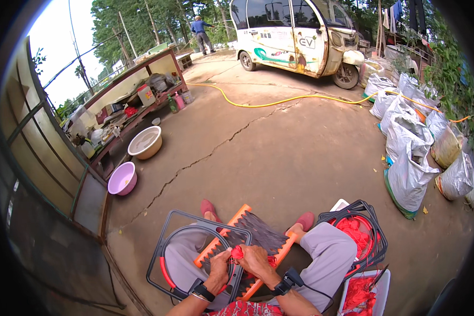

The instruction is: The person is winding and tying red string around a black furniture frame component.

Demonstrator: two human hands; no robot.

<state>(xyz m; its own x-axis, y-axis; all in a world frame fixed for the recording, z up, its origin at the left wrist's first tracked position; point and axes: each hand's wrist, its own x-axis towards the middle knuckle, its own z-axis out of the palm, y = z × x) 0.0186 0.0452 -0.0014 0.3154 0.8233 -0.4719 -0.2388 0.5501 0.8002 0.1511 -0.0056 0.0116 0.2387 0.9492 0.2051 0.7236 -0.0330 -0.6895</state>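
Observation:
A black frame [169, 227] with a round ring inside, part of it red, lies across my left thigh. My left hand [219, 269] is closed on the ring's right side, its fingertips against a small bundle of red netting [237, 252]. My right hand [254, 262] pinches that bundle from the other side, and more red strands show beneath it. What lies inside the fingers is hidden. Between my legs, under both hands, is a rack with orange side bars [239, 215] and dark, jagged strips [260, 231] stretched across it.
By my right knee are stacked black frames [383, 239] with red netting and a white bin [384, 295] of red netting. White sacks [408, 179] line the right. Two basins [122, 179] stand left, near a cluttered shelf [137, 113]. A yellow hose [268, 105], three-wheeled vehicle [295, 47] and person [200, 34] are farther off.

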